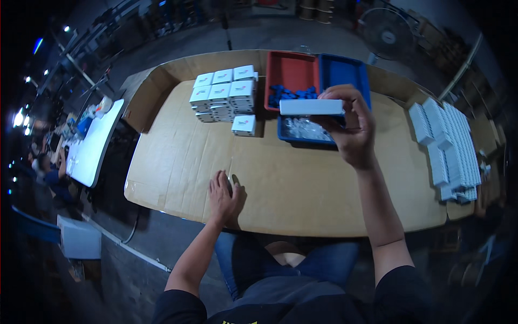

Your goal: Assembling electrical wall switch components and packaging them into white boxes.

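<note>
My right hand [353, 127] is raised over the table, its fingers closed around the end of a flat white box-like piece [311, 107]. Behind and below that piece sits a blue tray [307, 141] of small clear plastic pieces, partly covered by the hand. My left hand [220, 194] rests on the cardboard tabletop [291, 183] near the front edge, fingers stretched out and nothing seen in it. Beyond the left hand, several small white printed boxes [218, 93] form a stack. One more white box [244, 125] stands just in front of the stack.
A red tray [293, 67] with small blue parts and another blue tray [343, 70] stand at the back. Rows of white pieces [450, 151] are stacked at the right. Cardboard walls [156, 97] edge the table. At the far left, a person [54, 173] sits by a white table [94, 151].
</note>
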Demonstrator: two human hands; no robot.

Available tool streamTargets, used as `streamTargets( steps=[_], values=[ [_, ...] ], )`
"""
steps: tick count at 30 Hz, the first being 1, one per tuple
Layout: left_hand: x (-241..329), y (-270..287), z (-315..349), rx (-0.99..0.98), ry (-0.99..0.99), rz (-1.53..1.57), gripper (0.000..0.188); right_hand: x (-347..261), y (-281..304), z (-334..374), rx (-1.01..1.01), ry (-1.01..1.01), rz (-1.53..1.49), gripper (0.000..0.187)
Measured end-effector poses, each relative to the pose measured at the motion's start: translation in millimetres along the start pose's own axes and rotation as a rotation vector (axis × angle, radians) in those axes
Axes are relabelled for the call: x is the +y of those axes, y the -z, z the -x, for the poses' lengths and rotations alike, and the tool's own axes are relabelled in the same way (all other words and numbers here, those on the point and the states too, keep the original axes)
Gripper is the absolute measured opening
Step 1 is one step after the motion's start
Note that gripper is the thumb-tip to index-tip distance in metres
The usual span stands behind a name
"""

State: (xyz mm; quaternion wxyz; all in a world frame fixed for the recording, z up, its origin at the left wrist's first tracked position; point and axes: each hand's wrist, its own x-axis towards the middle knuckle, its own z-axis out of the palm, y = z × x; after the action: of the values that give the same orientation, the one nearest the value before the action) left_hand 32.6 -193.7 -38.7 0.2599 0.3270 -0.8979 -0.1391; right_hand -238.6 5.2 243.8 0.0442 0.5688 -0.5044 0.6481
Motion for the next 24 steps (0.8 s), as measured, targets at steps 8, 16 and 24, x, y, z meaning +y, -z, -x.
streamTargets(
  steps=[8, 16, 24],
  values=[
    [46, 5, 50, 0.309, 0.061, 0.417, 0.032, -70, 12, 153, 0.301, -0.587, -0.592, 0.050],
    [184, 81, 147, -1.094, 0.663, 1.696, 0.093, -75, -17, 290, 0.287, -1.019, -0.814, 0.047],
    [196, 86, 146, -1.071, 0.719, 1.527, 0.058, -95, -33, 310, -0.060, -0.618, -0.143, 0.074]
  ],
)
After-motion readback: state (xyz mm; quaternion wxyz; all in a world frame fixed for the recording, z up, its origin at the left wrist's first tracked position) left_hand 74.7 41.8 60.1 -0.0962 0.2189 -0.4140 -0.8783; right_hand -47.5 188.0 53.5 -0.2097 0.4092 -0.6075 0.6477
